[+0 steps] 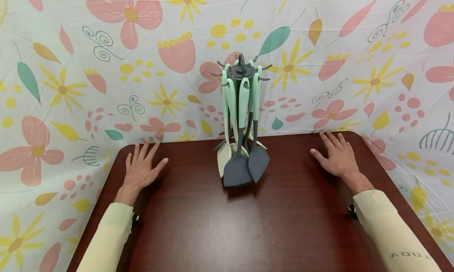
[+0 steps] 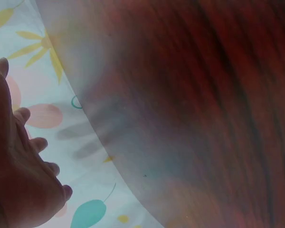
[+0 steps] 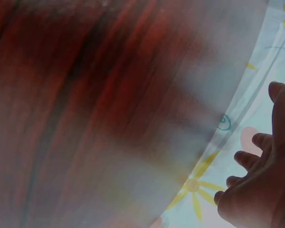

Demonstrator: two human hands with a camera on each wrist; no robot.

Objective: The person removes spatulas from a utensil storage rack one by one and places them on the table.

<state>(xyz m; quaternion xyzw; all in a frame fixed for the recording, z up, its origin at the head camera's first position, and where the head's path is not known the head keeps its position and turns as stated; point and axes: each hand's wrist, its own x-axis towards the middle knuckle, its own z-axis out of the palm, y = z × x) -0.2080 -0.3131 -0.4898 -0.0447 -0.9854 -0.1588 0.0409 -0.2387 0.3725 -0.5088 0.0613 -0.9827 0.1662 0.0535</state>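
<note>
On the left side of the tabletop in the head view, my left hand is palm down with its fingers spread and holds nothing. My right hand has much the same pose on the right side, also holding nothing. Whether the palms touch the wood I cannot tell. Between the hands, at the back, stands a dark utensil rack with hooks around its top. From it hang several kitchen utensils with mint-green handles, among them a grey spatula in front, another grey turner and a cream-coloured utensil. Others behind are partly hidden.
The dark red-brown table has rounded back corners and a glossy top. A white cloth with flowers and leaves hangs right behind it and along both sides. In the wrist views, the table's edge runs beside each hand.
</note>
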